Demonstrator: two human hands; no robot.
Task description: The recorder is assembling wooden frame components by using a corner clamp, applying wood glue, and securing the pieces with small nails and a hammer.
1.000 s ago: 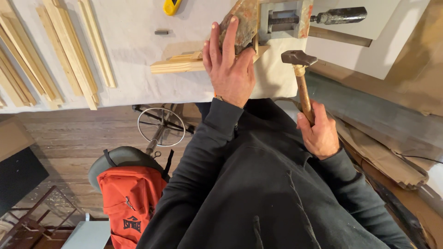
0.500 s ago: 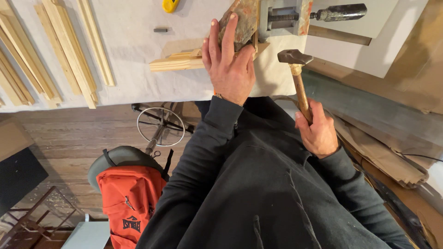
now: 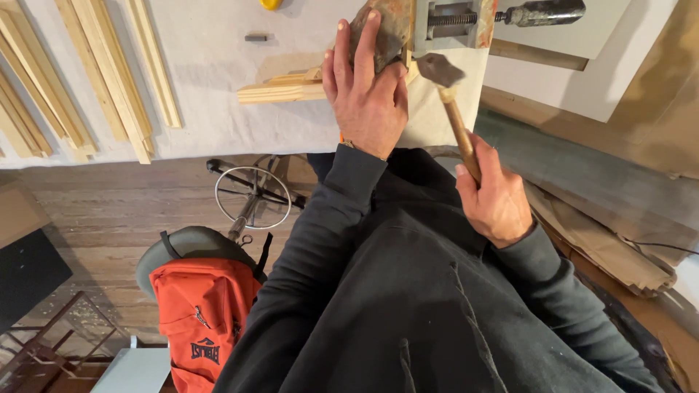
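Here we are pressing our left hand (image 3: pixel 368 91) flat on the rusty metal clamp (image 3: pixel 422 22) over pale mitred wood strips (image 3: pixel 291 84), right hand (image 3: pixel 495 196) gripping the wooden-handled hammer (image 3: pixel 451 109) just beside it, joint not yet seated.

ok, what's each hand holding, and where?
Right hand grips the hammer low on its wooden handle. Left hand presses on the rusty vise.

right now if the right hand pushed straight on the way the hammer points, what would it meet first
Probably the metal vise. The right hand holds the hammer with its head close below the vise jaw and beside the left hand, which rests on the rusty piece there. Depth is unclear, so the head may pass just beside it.
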